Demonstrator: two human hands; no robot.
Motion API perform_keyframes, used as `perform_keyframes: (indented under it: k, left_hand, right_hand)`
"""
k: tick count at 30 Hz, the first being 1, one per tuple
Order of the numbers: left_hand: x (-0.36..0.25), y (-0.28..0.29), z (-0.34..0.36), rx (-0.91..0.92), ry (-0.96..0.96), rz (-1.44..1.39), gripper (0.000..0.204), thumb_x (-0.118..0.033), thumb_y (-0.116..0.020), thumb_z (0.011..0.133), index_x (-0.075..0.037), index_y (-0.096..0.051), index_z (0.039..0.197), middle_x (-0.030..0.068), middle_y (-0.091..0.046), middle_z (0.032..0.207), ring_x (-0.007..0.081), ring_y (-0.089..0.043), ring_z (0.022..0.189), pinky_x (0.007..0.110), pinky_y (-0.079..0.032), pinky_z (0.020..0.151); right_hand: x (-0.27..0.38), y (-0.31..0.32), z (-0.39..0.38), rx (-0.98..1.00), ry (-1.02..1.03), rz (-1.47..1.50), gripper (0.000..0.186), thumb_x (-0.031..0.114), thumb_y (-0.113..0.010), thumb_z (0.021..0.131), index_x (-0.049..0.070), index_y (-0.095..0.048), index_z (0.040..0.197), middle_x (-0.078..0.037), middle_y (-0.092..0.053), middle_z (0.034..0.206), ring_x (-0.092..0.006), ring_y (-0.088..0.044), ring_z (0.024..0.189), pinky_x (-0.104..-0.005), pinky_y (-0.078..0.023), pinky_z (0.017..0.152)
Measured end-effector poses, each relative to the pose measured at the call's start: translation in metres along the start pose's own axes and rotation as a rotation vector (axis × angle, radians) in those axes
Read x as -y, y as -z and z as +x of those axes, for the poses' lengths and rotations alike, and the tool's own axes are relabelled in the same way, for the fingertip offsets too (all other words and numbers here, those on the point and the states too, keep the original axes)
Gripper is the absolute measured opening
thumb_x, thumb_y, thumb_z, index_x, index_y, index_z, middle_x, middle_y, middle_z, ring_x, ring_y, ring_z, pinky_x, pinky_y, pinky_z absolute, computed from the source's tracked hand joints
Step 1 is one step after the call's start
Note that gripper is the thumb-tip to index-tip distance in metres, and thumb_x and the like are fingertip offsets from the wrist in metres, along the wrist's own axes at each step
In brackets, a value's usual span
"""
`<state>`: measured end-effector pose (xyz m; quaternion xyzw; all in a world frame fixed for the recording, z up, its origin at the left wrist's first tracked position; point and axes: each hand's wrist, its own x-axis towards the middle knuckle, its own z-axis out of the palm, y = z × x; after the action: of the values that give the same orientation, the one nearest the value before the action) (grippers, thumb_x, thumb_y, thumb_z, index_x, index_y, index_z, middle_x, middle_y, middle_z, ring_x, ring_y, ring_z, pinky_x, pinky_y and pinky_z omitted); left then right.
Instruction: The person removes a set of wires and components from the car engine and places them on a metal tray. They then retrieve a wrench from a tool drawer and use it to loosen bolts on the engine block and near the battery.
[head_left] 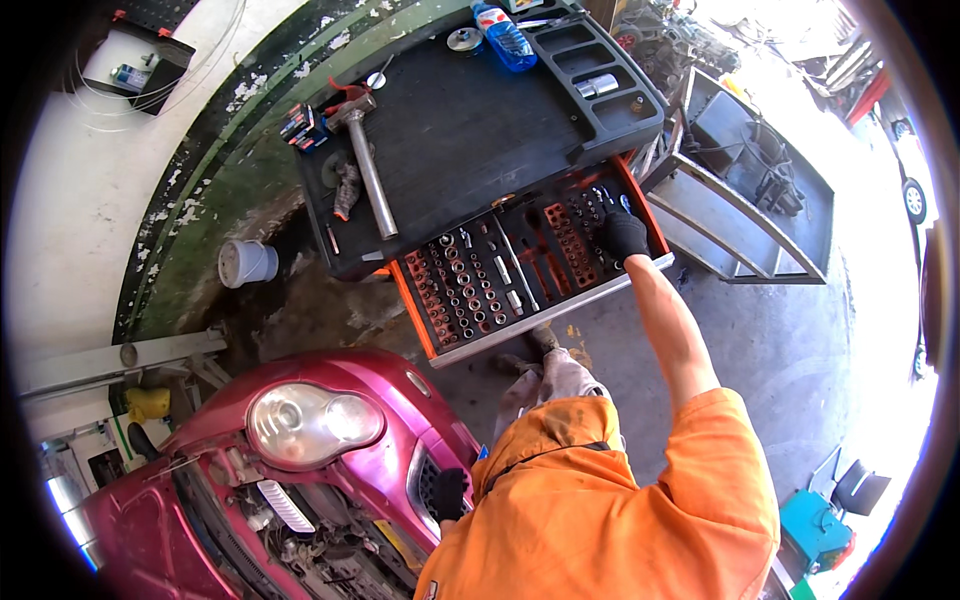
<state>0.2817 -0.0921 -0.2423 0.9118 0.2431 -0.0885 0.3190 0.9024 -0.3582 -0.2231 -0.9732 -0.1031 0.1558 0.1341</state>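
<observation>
My right hand, in a black glove, reaches into the right end of an open red-sided tool drawer, over small bits and sockets; its fingertips and anything in them are hidden. The drawer holds rows of sockets in red trays and a long chrome extension bar. My left hand, also in a black glove, hangs low beside my orange-clad body, near the front of a pink car; its fingers are too dark to make out.
The black cart top carries a hammer, blue bottle, small boxes and oddments. A white bucket stands left on the floor. A metal trolley with parts is at right. A teal toolbox sits lower right.
</observation>
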Motion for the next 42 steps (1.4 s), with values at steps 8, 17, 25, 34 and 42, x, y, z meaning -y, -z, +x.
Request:
perform_keyframes:
  k: [8,17,25,34,42]
  left_hand:
    - [-0.224,0.037,0.214,0.288,0.630,-1.757,0.032,-0.020,-0.054,0.096,-0.001,-0.060,0.121,0.0128,-0.064,0.112,0.0248,-0.063,0.099,0.036,-0.053,0.084]
    - [-0.215,-0.005,0.252,0.497,0.465,-1.415,0.034,-0.018,-0.050,0.097,0.002,-0.056,0.123,0.0137,-0.064,0.111,0.0237,-0.063,0.098,0.039,-0.053,0.085]
    - [-0.236,0.035,0.226,0.410,0.446,-1.557,0.023,-0.010,-0.053,0.095,0.003,-0.060,0.113,0.0108,-0.067,0.093,0.0196,-0.065,0.080,0.033,-0.054,0.070]
    - [-0.238,0.088,0.175,0.051,0.259,-1.407,0.027,-0.006,-0.060,0.090,0.002,-0.059,0.117,0.0126,-0.066,0.098,0.0233,-0.066,0.084,0.033,-0.055,0.072]
    - [-0.193,0.104,0.108,-0.612,-0.102,-0.156,0.027,-0.011,-0.068,0.081,-0.003,-0.064,0.106,0.0145,-0.066,0.095,0.0233,-0.067,0.081,0.032,-0.054,0.075]
  right_hand:
    - [0.103,-0.046,-0.151,0.039,0.546,0.536,0.018,0.019,-0.064,0.075,0.011,-0.065,0.091,-0.013,-0.066,0.078,-0.0332,-0.066,0.073,-0.0430,-0.052,0.063]
    - [0.062,-0.069,-0.142,-0.040,0.733,0.455,0.024,0.028,-0.064,0.080,0.005,-0.068,0.086,-0.016,-0.067,0.086,-0.0322,-0.065,0.079,-0.0417,-0.051,0.074]
    - [-0.076,-0.024,-0.008,-0.196,0.001,-0.214,0.020,0.019,-0.054,0.085,0.002,-0.063,0.090,-0.021,-0.067,0.080,-0.0357,-0.068,0.074,-0.0486,-0.053,0.062]
    - [-0.120,-0.061,0.068,-0.103,-0.190,-0.226,0.035,0.036,-0.056,0.082,0.006,-0.067,0.093,-0.022,-0.069,0.091,-0.0395,-0.068,0.084,-0.0482,-0.053,0.075]
    - [-0.029,-0.048,0.019,-0.001,0.398,0.445,0.021,0.012,-0.055,0.086,0.002,-0.062,0.102,-0.004,-0.060,0.073,-0.0136,-0.057,0.061,-0.0264,-0.045,0.053]
